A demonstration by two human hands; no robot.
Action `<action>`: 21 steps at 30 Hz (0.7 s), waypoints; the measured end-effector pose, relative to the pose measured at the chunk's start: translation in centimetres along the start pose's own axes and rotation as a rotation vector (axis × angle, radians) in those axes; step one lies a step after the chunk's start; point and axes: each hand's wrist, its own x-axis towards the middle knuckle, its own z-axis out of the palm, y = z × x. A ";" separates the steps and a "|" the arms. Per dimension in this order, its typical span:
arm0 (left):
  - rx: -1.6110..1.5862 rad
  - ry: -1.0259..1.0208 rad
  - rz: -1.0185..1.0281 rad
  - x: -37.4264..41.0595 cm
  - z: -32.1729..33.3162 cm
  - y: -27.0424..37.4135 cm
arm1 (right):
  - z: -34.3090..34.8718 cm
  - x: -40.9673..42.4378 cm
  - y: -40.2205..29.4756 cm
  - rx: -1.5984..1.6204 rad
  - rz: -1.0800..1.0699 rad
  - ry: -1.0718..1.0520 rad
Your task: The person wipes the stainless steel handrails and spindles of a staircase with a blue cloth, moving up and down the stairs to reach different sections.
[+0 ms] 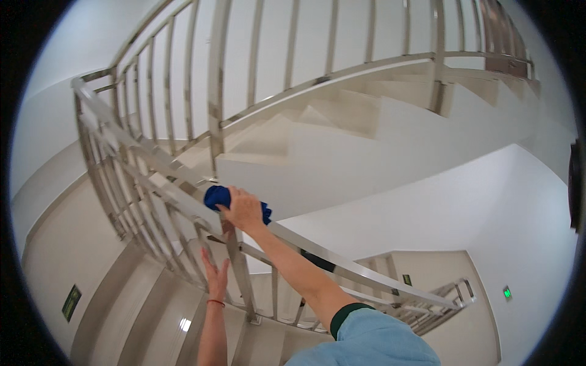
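Observation:
My right hand [246, 209] grips a blue cloth [217, 197] and presses it onto the top of a metal handrail [293, 238]. The cloth bulges out on both sides of my fingers, and the part under my palm is hidden. Just below the hand, a square metal post [240, 274] runs down to the steps. Lower and to the left, my left hand [216, 274] is raised with its fingers apart beside the upright bars, holding nothing. A thin red band [215, 302] circles that wrist.
Beige stairs [151, 302] lie beneath me at the lower left, with a green sign [71, 303] on the floor. Beyond the rail, another flight [329, 114] rises behind metal bars. A lower landing [439, 274] shows at right, near a lit green sign [507, 293].

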 end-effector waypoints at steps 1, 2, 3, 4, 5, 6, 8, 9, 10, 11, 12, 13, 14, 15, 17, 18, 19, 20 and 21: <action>0.034 -0.013 -0.016 1.1 0.8 2.0 | -0.2 0.1 0.4 -0.006 0.011 -0.023; 0.068 -0.021 -0.029 2.2 1.7 2.9 | 0.1 0.1 0.7 0.002 -0.005 0.021; 0.009 -0.083 0.002 3.1 2.5 2.8 | 0.1 0.1 1.1 0.007 -0.028 0.064; 0.123 -0.087 0.075 4.1 2.9 1.5 | 0.0 0.3 0.4 -0.001 -0.016 0.044; 0.238 -0.088 0.150 4.7 3.6 0.1 | -0.2 0.5 -0.6 -0.007 -0.004 0.023; 0.161 -0.054 0.178 4.5 4.3 -0.3 | 0.0 0.4 -0.6 -0.026 -0.005 0.012; 0.009 0.022 0.228 4.2 5.6 -1.1 | 0.2 0.3 -0.6 -0.048 -0.031 0.052; -0.035 0.021 0.141 4.2 6.3 -0.4 | 0.2 0.3 0.0 -0.070 -0.029 0.056; -0.072 0.013 0.047 3.7 6.5 1.3 | -0.2 0.1 0.7 -0.081 -0.019 0.048; -0.097 0.019 -0.049 3.1 6.1 2.8 | -0.1 0.0 0.7 -0.078 -0.016 0.034; -0.050 0.053 -0.106 2.7 6.0 3.8 | -0.1 -0.1 0.4 -0.075 -0.017 0.020; -0.090 0.007 -0.071 3.2 5.4 2.4 | -0.1 0.1 -0.4 -0.063 -0.024 0.030; -0.130 -0.038 -0.037 4.0 4.9 -0.2 | -0.2 0.1 -1.1 -0.051 -0.032 0.040; -0.174 -0.090 -0.008 4.4 4.6 -1.0 | -0.2 0.1 -1.2 -0.046 -0.034 0.046; -0.190 -0.184 -0.038 5.0 4.2 -2.6 | 0.1 0.1 -0.8 -0.045 -0.021 0.060; -0.204 -0.233 -0.051 5.1 4.3 -2.8 | -0.1 0.1 -0.5 -0.050 -0.016 0.068; -0.138 -0.219 -0.025 5.1 4.3 -3.0 | -0.2 0.0 -0.5 -0.053 -0.010 0.057; -0.073 -0.204 0.001 5.0 4.4 -3.3 | -0.3 -0.2 -0.6 -0.055 -0.004 0.045; -0.004 -0.196 0.040 5.6 4.3 -3.3 | -0.5 0.0 -0.8 -0.056 0.004 0.048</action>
